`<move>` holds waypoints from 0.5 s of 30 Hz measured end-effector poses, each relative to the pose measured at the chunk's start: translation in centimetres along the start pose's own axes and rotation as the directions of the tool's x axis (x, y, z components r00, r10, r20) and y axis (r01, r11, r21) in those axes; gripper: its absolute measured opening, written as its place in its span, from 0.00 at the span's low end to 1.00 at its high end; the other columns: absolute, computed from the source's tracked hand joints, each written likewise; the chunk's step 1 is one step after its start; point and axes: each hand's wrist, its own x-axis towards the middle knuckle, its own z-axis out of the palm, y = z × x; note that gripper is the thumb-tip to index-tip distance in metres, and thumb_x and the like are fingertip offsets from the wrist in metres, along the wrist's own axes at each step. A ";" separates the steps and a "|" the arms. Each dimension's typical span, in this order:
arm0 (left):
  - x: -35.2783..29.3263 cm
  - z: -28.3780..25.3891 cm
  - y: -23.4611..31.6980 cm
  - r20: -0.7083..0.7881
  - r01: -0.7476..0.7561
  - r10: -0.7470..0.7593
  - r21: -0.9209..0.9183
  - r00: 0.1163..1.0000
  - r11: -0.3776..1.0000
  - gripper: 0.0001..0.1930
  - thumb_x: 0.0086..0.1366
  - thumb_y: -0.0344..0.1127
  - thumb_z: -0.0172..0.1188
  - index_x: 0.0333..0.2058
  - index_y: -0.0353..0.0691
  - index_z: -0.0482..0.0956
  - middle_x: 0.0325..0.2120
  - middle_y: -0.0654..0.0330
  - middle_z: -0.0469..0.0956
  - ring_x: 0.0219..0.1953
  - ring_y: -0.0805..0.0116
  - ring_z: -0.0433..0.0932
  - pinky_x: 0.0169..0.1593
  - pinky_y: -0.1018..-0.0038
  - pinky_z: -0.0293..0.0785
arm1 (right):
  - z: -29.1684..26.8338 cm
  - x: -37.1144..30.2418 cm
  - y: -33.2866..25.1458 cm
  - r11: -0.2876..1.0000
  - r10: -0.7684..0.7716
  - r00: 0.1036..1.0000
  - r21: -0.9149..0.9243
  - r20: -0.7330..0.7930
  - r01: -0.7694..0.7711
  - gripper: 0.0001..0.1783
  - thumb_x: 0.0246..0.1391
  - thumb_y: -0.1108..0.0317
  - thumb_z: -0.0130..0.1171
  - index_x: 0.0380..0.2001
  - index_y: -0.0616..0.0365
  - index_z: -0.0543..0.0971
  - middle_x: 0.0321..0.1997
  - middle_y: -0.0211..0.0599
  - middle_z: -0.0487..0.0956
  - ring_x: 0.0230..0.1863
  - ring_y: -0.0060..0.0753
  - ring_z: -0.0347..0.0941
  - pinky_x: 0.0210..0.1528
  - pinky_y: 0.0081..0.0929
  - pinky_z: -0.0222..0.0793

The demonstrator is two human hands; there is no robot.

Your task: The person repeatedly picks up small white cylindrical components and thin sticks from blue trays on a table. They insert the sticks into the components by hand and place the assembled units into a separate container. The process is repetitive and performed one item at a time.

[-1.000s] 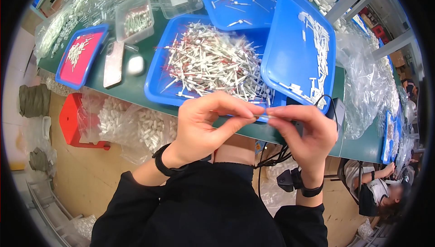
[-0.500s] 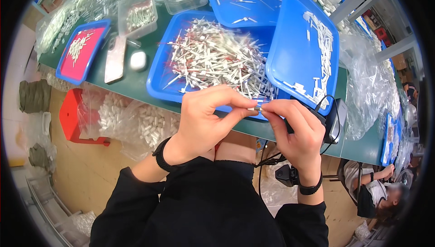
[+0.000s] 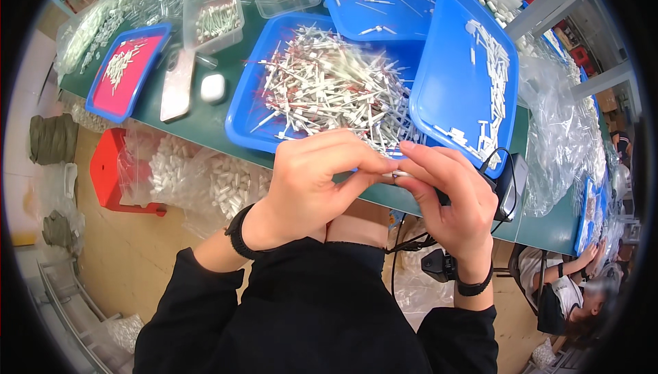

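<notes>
A small, slim white piece (image 3: 397, 174) with a dark spot is pinched between my two hands at the front edge of the table. Thumb and index finger of my left hand (image 3: 312, 185) close on its left end. My right hand (image 3: 449, 189) grips the other end with its thumb and fingers, which cover most of the piece. Just beyond the fingertips, a blue tray (image 3: 236, 117) holds a heap of thin white stick-like parts (image 3: 329, 86), some with red ends.
Around it are a blue tray (image 3: 428, 103) with white parts, another blue tray (image 3: 349, 21), a red-lined tray (image 3: 106, 108), a clear box (image 3: 240, 31), a phone (image 3: 177, 86) and a white case (image 3: 213, 88). A red stool (image 3: 106, 175) stands left; a co-worker (image 3: 562, 292) sits right.
My right index finger has lifted and moved over the piece, and both hands' fingertips are closer together. Less of the piece shows. The whole view has shifted slightly.
</notes>
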 end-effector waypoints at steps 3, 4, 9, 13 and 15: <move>-0.1 -0.1 -0.9 0.010 -0.030 0.030 0.014 0.999 0.999 0.09 0.45 0.15 0.62 0.26 0.34 0.80 0.23 0.58 0.80 0.27 0.66 0.80 0.30 0.77 0.75 | 0.2 0.2 0.7 1.000 -0.016 0.998 0.004 0.066 0.016 0.23 0.41 0.81 0.64 0.45 0.56 0.77 0.32 0.34 0.81 0.27 0.31 0.76 0.35 0.25 0.72; 0.2 -0.3 -0.9 0.011 -0.070 0.069 0.038 0.998 0.997 0.09 0.44 0.15 0.62 0.26 0.34 0.80 0.23 0.58 0.79 0.27 0.66 0.79 0.30 0.77 0.74 | 0.1 0.2 1.0 1.000 0.016 0.996 0.008 0.089 -0.017 0.25 0.41 0.80 0.64 0.46 0.56 0.76 0.33 0.34 0.81 0.28 0.31 0.76 0.35 0.25 0.72; 1.9 -0.5 -1.6 0.014 -0.279 0.281 0.163 0.960 0.946 0.10 0.43 0.16 0.62 0.25 0.35 0.80 0.21 0.58 0.78 0.25 0.65 0.78 0.28 0.75 0.74 | 0.3 0.9 2.2 0.921 0.281 0.944 0.228 0.175 -0.317 0.28 0.44 0.77 0.63 0.53 0.54 0.72 0.39 0.36 0.81 0.32 0.27 0.77 0.37 0.21 0.71; 5.1 -3.4 -4.6 -0.048 -0.209 0.245 0.381 0.968 0.901 0.10 0.49 0.21 0.61 0.32 0.38 0.82 0.29 0.57 0.81 0.29 0.64 0.80 0.33 0.74 0.75 | -0.9 2.1 4.1 0.846 0.442 0.892 0.286 0.094 -0.449 0.28 0.53 0.71 0.56 0.59 0.55 0.65 0.44 0.38 0.80 0.38 0.23 0.75 0.42 0.24 0.69; 6.4 -5.9 -6.5 0.011 -0.036 0.035 0.426 0.999 0.904 0.13 0.53 0.27 0.62 0.40 0.39 0.80 0.36 0.54 0.80 0.37 0.59 0.79 0.41 0.72 0.74 | -3.1 2.2 5.9 0.868 0.490 0.872 0.079 0.020 -0.490 0.23 0.53 0.66 0.57 0.53 0.59 0.70 0.41 0.39 0.79 0.36 0.27 0.75 0.42 0.26 0.68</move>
